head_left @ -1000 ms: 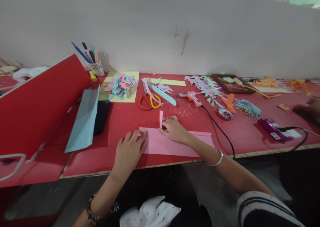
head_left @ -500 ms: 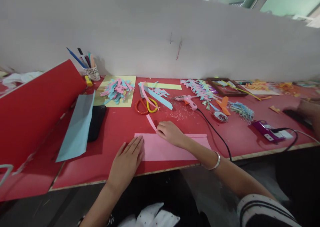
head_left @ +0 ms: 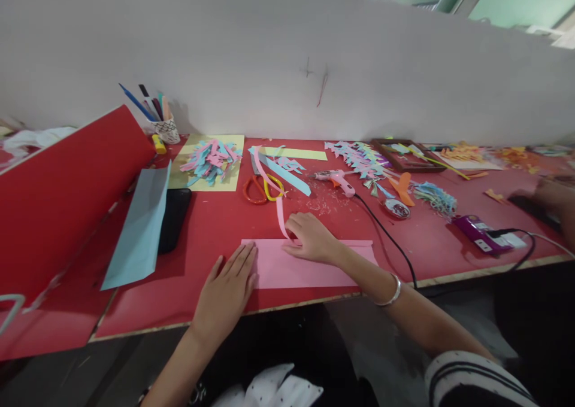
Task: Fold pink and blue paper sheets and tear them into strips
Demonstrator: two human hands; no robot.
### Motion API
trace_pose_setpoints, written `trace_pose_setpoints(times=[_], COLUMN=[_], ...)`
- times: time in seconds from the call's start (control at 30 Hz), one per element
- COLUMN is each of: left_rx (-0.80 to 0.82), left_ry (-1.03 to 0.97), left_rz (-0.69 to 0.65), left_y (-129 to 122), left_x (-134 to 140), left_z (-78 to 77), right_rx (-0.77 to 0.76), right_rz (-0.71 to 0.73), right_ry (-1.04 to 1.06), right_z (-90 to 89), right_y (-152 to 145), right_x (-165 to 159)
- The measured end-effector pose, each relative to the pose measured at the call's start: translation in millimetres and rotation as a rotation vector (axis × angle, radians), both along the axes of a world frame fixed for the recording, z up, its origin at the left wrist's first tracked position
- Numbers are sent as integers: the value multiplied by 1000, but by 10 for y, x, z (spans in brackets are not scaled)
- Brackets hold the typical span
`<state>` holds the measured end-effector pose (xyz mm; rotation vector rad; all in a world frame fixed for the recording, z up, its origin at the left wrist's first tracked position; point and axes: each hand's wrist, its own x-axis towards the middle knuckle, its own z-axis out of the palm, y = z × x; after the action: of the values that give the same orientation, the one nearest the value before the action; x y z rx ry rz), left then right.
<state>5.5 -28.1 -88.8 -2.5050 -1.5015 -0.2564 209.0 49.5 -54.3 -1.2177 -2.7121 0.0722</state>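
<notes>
Fingers of the right hand [head_left: 314, 238]: curled, grasping the lower part of a narrow pink strip [head_left: 281, 215], its free end toward 11 o'clock; fingers of the left hand [head_left: 227, 282]: flat, clenched on nothing, resting over the 9 o'clock end of a pink sheet [head_left: 309, 275]; said sheet lying on the red table [head_left: 211, 221] near its front edge, a narrow fold along its upper right side; positions below taken from the sheet, 12 toward the pale wall [head_left: 224, 54]; at 11, scissors [head_left: 255, 191], one red handle, one yellow, partly beneath a blue strip [head_left: 290, 177]; toward 1, pink glue gun [head_left: 340, 182] with black cord [head_left: 389, 231]; between 10 and 11, pink and blue clippings [head_left: 213, 160] heaped on a yellow sheet [head_left: 229, 183], patterned pen cup [head_left: 166, 130] beyond; at 9, blue sheet [head_left: 137, 233] over a flat black object [head_left: 176, 218]; at 3, purple power box [head_left: 478, 233]; farther, between 2 and 3, another person's hand [head_left: 557, 197], blurred.
</notes>
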Motion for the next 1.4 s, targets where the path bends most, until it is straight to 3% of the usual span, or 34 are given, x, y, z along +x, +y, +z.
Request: trace_pose_setpoints(times=[0.2,0.6,0.9,1.0,1.17,1.4], left_rx=[-24,-59,-88,-86,-79,-89], left_ry=[-20,4,-45,-68,-71,-40], left_rz=[3,21,46,53,62,65], left_y=[1,-23,-52,-62,-63,-49], left_x=[-6,-6,-5,-15,-26,-32], left_z=[4,36,40,37,35,52], right_rx=[-63,-107,-148,-117,-1,-156], right_rz=[-17,-81,-237,-212,-104,-166], right_ry=[-150,-40,72,130,2,15], right_z=[-25,-111,-77,-72,-79,-76], right_y=[-30,70,59,-17,-105,-22], right_x=[8,68,92,114,135,160])
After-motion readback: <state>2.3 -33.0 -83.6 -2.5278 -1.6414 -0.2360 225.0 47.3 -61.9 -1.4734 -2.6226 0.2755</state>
